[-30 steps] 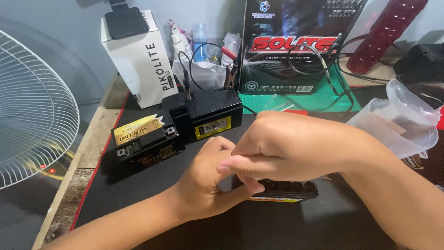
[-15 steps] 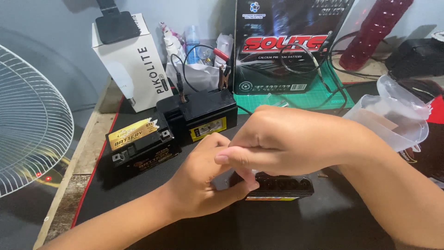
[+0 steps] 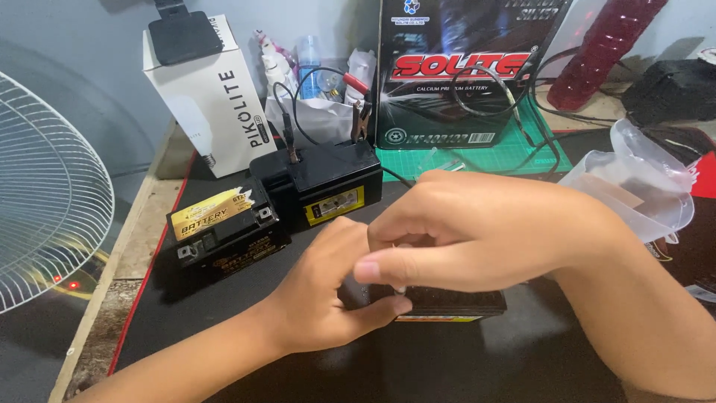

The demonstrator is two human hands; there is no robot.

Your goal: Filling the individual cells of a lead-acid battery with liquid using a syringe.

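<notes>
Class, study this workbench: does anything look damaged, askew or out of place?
The yellow label on the small black battery at the left is torn and peeling at its edge. That battery also sits skewed to the clipped battery behind it. Nothing looks spilled.

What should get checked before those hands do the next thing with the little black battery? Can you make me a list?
1. Left hand steadying the small black battery: ok, it rests against the battery's near end.
2. Right hand over the battery top: ok, the fingers meet the left hand's there.
3. What the fingertips pinch: cannot tell, the hands hide it.
4. Battery flat on the black mat: ok.
5. Clip leads on the middle battery kept apart: ok, they sit at opposite ends of its top.
6. Plastic bag away from the work: ok, it lies off beside the right wrist.
</notes>
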